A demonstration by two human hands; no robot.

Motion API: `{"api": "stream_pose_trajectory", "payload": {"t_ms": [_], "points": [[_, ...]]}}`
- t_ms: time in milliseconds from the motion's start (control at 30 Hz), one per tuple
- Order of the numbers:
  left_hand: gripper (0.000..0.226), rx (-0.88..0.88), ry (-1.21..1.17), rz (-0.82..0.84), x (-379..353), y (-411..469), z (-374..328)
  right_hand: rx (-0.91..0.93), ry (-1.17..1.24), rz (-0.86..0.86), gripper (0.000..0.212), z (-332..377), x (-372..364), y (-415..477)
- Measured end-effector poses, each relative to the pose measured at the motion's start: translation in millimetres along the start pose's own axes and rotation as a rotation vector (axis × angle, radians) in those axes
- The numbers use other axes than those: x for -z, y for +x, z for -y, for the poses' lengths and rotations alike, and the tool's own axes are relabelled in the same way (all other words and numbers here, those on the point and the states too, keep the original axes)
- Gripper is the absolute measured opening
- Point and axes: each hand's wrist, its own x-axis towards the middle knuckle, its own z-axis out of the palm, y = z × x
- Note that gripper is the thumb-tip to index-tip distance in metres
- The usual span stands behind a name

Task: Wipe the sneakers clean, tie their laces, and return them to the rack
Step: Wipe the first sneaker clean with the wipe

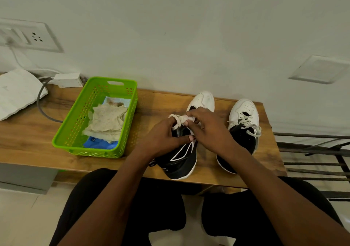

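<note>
The left sneaker [181,156], black with a white toe and sole, stands on the wooden table [28,141] at its near edge, toe pointing to the far wall. Both hands are over its tongue. The left hand [162,138] pinches a loop of the white laces [177,120]; the right hand [208,130] has its fingers curled round the same laces. The right sneaker [243,113] stands just right of it, apart from both hands. To the left sits a green basket [75,117] holding a crumpled cloth [108,122]. A dark metal rack [312,151] stands right of the table.
</note>
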Motion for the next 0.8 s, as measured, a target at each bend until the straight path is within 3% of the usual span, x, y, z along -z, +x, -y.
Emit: {"api": "stream_pose_trajectory", "payload": {"t_ms": [67, 167, 333, 400, 633, 700, 800], "points": [[0.046, 0.005, 0.015, -0.020, -2.4, -4.0, -2.0, 0.018, 0.001, 0.019, 0.025, -1.7, 4.5, 0.6], [0.028, -0.031, 0.143, -0.096, -13.4, -8.8, -11.6, 0.010, -0.261, 0.036, 0.024, -25.8, 8.5, 15.2], [0.032, -0.073, 0.135, -0.161, -36.3, -15.5, -19.4, -0.022, -0.555, -0.044, 0.022, -38.2, 8.4, 22.3], [0.028, -0.064, 0.102, -0.204, -40.7, -18.4, -18.3, -0.017, -0.480, -0.059, 0.022, -26.6, 8.2, 16.5], [0.023, -0.022, 0.021, -0.225, -42.5, -20.4, -19.4, -0.179, 0.173, 0.030, 0.024, -2.4, 15.6, -15.7], [0.028, -0.010, 0.023, -0.206, -43.9, -21.9, -20.6, -0.187, 0.189, 0.043, 0.026, -4.7, 18.5, -18.6], [0.030, 0.032, 0.032, -0.205, -40.4, -20.5, -22.6, -0.070, -0.072, 0.010, 0.024, -14.9, 16.0, -15.2]]}}
